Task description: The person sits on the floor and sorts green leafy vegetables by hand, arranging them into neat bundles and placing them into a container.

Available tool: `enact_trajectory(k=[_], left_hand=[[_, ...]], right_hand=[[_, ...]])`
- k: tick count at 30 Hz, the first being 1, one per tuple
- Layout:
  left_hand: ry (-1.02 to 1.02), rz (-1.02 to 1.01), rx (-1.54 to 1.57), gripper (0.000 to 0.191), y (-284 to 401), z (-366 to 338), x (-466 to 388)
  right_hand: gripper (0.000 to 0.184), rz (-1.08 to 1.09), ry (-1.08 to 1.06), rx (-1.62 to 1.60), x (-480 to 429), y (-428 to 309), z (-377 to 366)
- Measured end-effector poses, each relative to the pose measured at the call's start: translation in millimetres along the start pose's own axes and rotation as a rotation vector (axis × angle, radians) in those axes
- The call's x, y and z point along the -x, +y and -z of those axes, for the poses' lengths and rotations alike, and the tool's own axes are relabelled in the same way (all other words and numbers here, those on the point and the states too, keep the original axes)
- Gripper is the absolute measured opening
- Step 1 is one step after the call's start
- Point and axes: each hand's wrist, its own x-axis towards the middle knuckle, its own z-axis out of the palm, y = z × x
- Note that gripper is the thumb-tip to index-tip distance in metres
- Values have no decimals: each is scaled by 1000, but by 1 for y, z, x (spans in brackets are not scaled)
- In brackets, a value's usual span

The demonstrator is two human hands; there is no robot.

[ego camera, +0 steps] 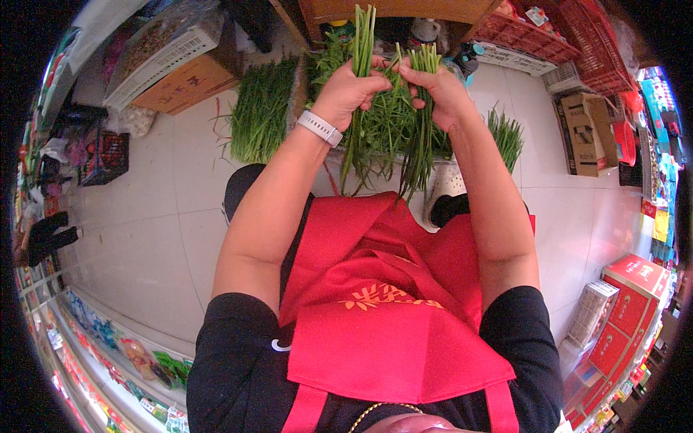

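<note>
My left hand [349, 92], with a pale watch band at the wrist, is closed around a bunch of long green garlic chives [364, 40]. My right hand [441, 92] grips a second bunch of chives [425, 132]; its cut ends point away from me and the dark leaf tips hang towards my apron. A few thin stems cross between the fingertips of both hands. Below them lie loose leafy greens [387, 122], partly hidden by the hands. To the left stands a large pile of chives [262, 111], and a smaller bunch [504, 138] lies beyond my right forearm.
A red apron [390, 335] covers my lap. Cartons [184, 84] stand at the far left, with a dark basket [108, 157] nearer. Red crates [525, 38] and an open cardboard box [587, 135] stand at the right. Red cartons [622, 330] are stacked at the lower right.
</note>
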Motion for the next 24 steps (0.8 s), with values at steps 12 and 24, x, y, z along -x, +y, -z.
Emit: enact_trajectory(k=[12, 24], left_hand=[[122, 36, -171, 32, 3, 15, -1], [259, 38, -268, 31, 2, 33, -10]], right_hand=[[15, 49, -12, -100, -2, -8, 13], [17, 29, -15, -180, -1, -7, 16]])
